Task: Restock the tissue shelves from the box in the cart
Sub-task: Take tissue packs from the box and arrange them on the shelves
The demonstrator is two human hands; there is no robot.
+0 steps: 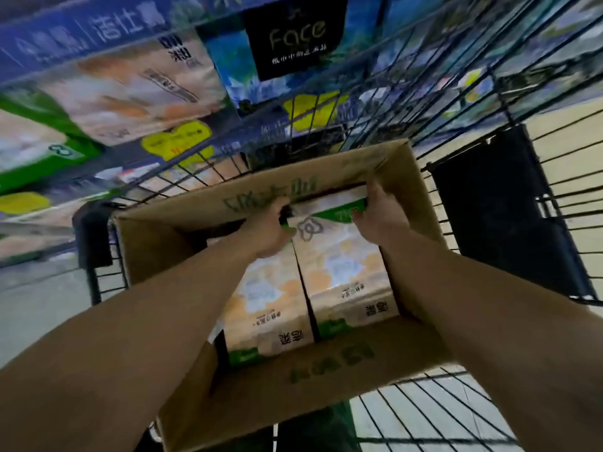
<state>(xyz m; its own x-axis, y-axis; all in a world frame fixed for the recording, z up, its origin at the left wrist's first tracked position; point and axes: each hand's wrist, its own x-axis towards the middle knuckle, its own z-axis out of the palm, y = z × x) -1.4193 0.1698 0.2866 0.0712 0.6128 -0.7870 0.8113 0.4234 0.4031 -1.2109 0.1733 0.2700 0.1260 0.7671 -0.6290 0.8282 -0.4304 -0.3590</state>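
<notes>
An open cardboard box [329, 370] sits in a wire cart [522, 171]. Inside it lie two tissue packs side by side, white and orange with green ends. Both my hands reach into the box and grip the far end of the right tissue pack [346, 265]. My left hand [272, 230] curls round its far left corner. At the far right corner, my right hand [380, 208] has its fingers hooked over the edge. The left tissue pack [264, 311] lies partly under my left forearm.
Tissue shelves [130, 93] stand beyond the cart at the upper left, stocked with similar packs and yellow price tags. A black "Face" pack [293, 37] sits higher up. A black panel [502, 220] hangs on the cart's right side. Pale floor shows at the right.
</notes>
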